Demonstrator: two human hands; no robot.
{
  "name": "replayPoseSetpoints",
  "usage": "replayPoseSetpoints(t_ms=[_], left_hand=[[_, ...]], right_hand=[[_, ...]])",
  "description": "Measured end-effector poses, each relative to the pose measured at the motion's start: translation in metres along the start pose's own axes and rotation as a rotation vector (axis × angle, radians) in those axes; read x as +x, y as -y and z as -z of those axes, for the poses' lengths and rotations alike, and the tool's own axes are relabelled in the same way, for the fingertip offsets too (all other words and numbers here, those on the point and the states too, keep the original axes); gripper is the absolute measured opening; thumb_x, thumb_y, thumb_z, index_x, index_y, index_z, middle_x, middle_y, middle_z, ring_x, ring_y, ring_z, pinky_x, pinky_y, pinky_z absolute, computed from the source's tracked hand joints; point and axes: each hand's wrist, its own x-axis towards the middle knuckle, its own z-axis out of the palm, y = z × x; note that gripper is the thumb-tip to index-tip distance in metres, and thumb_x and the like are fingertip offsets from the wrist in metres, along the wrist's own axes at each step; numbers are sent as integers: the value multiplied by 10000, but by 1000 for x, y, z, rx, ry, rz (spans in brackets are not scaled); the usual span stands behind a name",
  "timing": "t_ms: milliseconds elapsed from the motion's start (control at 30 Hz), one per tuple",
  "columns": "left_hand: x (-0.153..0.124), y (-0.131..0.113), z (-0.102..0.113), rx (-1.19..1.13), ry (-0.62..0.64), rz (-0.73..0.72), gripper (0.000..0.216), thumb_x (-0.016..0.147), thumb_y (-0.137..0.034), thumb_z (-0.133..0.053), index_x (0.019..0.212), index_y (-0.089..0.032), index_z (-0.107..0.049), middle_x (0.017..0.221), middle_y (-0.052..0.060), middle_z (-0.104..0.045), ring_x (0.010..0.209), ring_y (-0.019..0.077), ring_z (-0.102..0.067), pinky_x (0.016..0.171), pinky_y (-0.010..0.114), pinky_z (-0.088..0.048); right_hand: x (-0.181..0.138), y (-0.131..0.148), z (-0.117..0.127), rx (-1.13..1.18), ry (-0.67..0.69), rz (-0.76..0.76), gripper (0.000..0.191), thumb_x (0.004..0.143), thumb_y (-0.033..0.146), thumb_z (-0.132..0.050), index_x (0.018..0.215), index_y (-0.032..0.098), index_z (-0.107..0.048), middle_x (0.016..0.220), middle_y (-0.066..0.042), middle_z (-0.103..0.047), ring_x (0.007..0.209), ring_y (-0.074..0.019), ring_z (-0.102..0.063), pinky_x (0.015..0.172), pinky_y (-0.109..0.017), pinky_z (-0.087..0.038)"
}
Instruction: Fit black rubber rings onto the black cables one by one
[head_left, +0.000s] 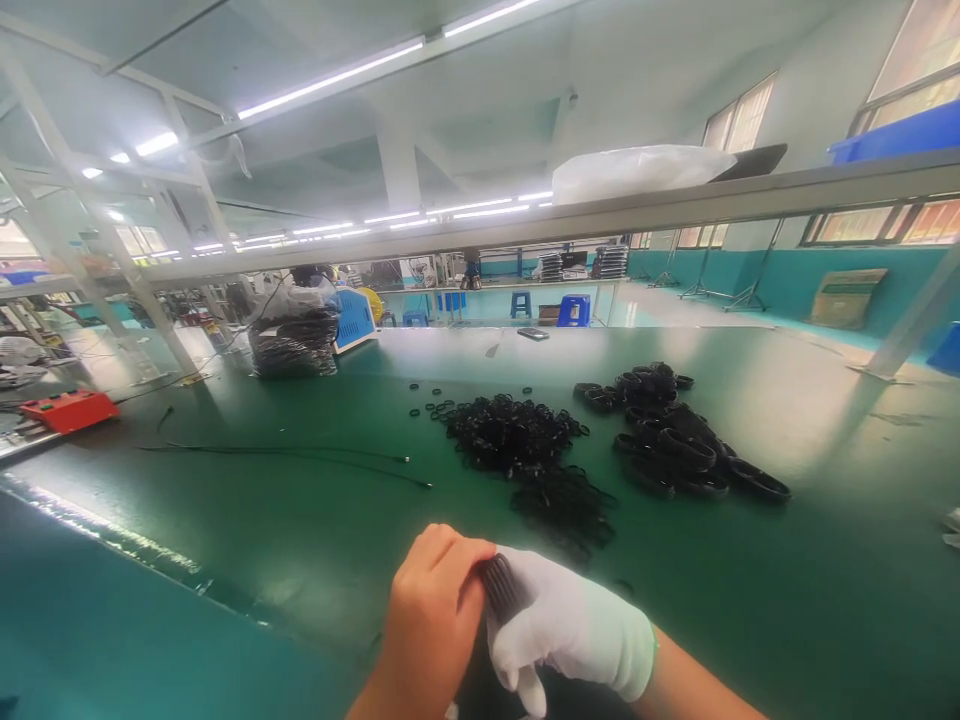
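Observation:
Near the front edge of the green table, my bare left hand [431, 610] and my white-gloved right hand [559, 620] meet around a black cable coil [502, 588]. Its strands lie side by side, like ridges. My right hand wraps the coil from the right, while the left fingers close on its upper left end. The lower part of the coil is hidden by the hands. Just beyond them lies a heap of small black rings [510, 435], with thinner black loops [566, 505] on its near side.
Coiled black bundles [686, 450] are piled at the right. Two thin black cables [300, 455] stretch across the left. Farther off are a red box [69, 410], a plastic-wrapped black stack [294, 340], a blue-and-white device [354, 320] and a phone-like object [533, 334]. A shelf beam [480, 245] crosses overhead.

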Motion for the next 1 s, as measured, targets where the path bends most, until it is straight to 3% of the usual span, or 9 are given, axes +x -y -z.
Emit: replayPoseSetpoints(t_ms=[100, 300, 400, 500, 633, 700, 767, 867, 1000], left_hand=[[-4, 1, -8, 86, -121, -114, 285, 768, -26, -434, 808, -176, -673, 664, 26, -589, 636, 163, -533, 591, 277, -449], [-7, 7, -12, 39, -149, -207, 299, 796, 0, -431, 871, -159, -673, 673, 38, -599, 639, 159, -521, 597, 276, -442], [-8, 11, -15, 39, -168, -224, 324, 797, 13, -414, 900, -164, -665, 670, 38, -588, 643, 162, -509, 607, 285, -438], [-6, 14, -14, 17, -105, -176, 327, 791, 1, -407, 872, -178, -669, 678, 34, -575, 653, 161, -521, 602, 276, -449], [1, 13, -9, -40, 39, -123, 384, 783, -7, -390, 943, -199, -682, 784, 44, -578, 738, 156, -560, 663, 264, -483], [3, 13, -8, -63, 75, -85, 396, 783, -4, -388, 947, -197, -691, 790, 42, -571, 739, 149, -562, 672, 257, -483], [4, 12, -7, -79, 96, -17, 384, 779, -6, -398, 929, -196, -697, 760, 30, -555, 713, 143, -560, 651, 249, -476], [5, 13, -7, -92, 124, 86, 375, 766, -18, -422, 933, -214, -693, 769, 16, -542, 714, 140, -559, 643, 247, -466], [5, 12, -4, -150, 138, 176, 366, 759, -26, -430, 903, -234, -695, 782, 3, -533, 713, 131, -553, 637, 234, -452]], right_hand=[[0, -4, 2, -8, -12, -13, 459, 537, 57, -679, 975, 121, -557, 667, -19, -634, 488, -135, -615, 417, -185, -484], [1, -9, 3, -42, -7, -30, 342, 580, 80, -630, 910, 121, -554, 601, -13, -621, 514, -174, -632, 434, -223, -500], [0, -5, 1, -81, -1, -31, 243, 582, 70, -601, 819, 116, -572, 573, -9, -608, 468, -143, -606, 403, -181, -458], [-2, 1, -1, -109, -18, -32, 106, 585, 77, -583, 688, 103, -577, 550, -8, -592, 396, -87, -541, 371, -148, -410], [0, 0, 3, -102, -7, -41, 41, 585, 100, -584, 624, 100, -572, 502, 4, -562, 365, -84, -519, 337, -146, -398], [3, -4, 7, -59, 18, -27, 117, 589, 154, -644, 665, 98, -576, 519, 6, -565, 374, -88, -525, 340, -154, -418], [5, -10, 13, 52, 58, 7, 311, 635, 327, -698, 811, 106, -570, 559, -8, -592, 375, -93, -531, 339, -164, -427], [9, -16, 18, 234, 110, 45, 501, 738, 526, -593, 1018, 124, -488, 577, -47, -625, 368, -119, -544, 314, -177, -419], [10, -15, 16, 340, 193, 50, 441, 683, 231, -660, 1063, 103, -476, 623, -53, -626, 495, -131, -602, 392, -195, -495]])
